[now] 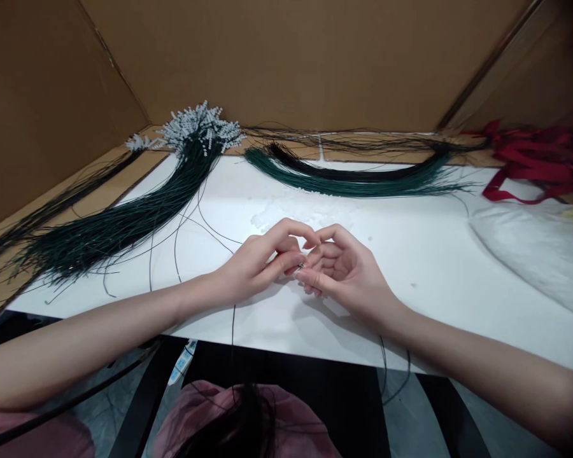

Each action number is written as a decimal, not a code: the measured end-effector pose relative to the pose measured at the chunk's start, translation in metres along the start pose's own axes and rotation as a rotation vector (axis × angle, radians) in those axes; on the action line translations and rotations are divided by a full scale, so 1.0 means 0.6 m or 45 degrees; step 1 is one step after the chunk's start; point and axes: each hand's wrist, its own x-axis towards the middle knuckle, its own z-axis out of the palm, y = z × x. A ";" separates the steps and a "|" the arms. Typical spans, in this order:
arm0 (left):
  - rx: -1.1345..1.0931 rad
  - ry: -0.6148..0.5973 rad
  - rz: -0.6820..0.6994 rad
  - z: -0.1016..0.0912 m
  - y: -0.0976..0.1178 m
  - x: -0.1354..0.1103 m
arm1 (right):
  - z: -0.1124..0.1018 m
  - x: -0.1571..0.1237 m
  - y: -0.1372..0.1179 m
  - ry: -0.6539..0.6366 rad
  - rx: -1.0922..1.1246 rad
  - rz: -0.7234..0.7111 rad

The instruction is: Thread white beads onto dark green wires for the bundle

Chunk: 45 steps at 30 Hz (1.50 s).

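Over the white board my left hand (255, 264) and my right hand (348, 270) meet at their fingertips. Between them shows a tiny bit of thin dark wire (300, 266), pinched by the left thumb and fingers and by the right thumb against its fingers. Most of it is hidden by the hands. The other right fingers curl loosely. Small white beads (310, 193) lie on the board beyond my hands. At the left is a large bundle of green wires (138, 219) tipped with clusters of white beads (195, 127).
Green wires (344, 181) and black wires (334, 172) lie along the back of the white board (439, 254). Red ribbon (539, 159) and a clear plastic bag (539, 242) are at the right. Cardboard walls (305, 63) enclose the back and sides. Stray wires trail near my arms.
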 end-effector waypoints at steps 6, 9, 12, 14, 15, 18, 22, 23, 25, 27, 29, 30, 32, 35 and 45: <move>0.112 0.049 0.042 -0.001 0.001 -0.003 | -0.001 -0.002 0.005 -0.021 -0.070 -0.026; 0.170 0.103 0.063 -0.007 0.003 -0.003 | -0.002 -0.006 0.002 -0.037 -0.159 -0.032; 0.227 0.171 0.041 -0.020 0.009 -0.003 | -0.004 -0.011 -0.008 -0.070 -0.251 0.048; 0.275 0.214 0.032 -0.031 0.013 -0.004 | -0.007 -0.012 -0.016 -0.087 -0.299 0.131; 0.293 0.230 0.032 -0.036 0.015 -0.006 | -0.008 -0.012 -0.019 -0.095 -0.328 0.165; 0.328 0.256 0.035 -0.053 0.017 -0.016 | -0.013 -0.011 -0.024 -0.115 -0.431 0.203; 0.399 0.205 0.024 -0.072 0.023 -0.036 | -0.014 -0.009 -0.027 -0.179 -0.458 0.190; 0.430 0.164 0.034 -0.076 0.027 -0.042 | -0.013 -0.009 -0.028 -0.194 -0.447 0.179; 0.488 0.061 0.094 -0.082 0.035 -0.053 | -0.012 -0.009 -0.029 -0.210 -0.429 0.156; 0.558 0.003 0.187 -0.085 0.042 -0.062 | -0.010 -0.008 -0.030 -0.227 -0.406 0.152; 0.649 0.014 0.270 -0.084 0.046 -0.067 | -0.009 -0.008 -0.028 -0.248 -0.355 0.149; 0.693 0.030 0.299 -0.083 0.047 -0.069 | -0.008 -0.007 -0.027 -0.260 -0.325 0.147; 0.753 0.039 0.336 -0.083 0.048 -0.069 | -0.006 -0.007 -0.025 -0.284 -0.283 0.139; 0.779 0.002 0.372 -0.087 0.053 -0.068 | -0.002 -0.007 -0.027 -0.306 -0.271 0.137; 0.845 -0.007 0.472 -0.109 0.079 -0.080 | 0.040 -0.011 -0.052 -0.344 -0.284 0.122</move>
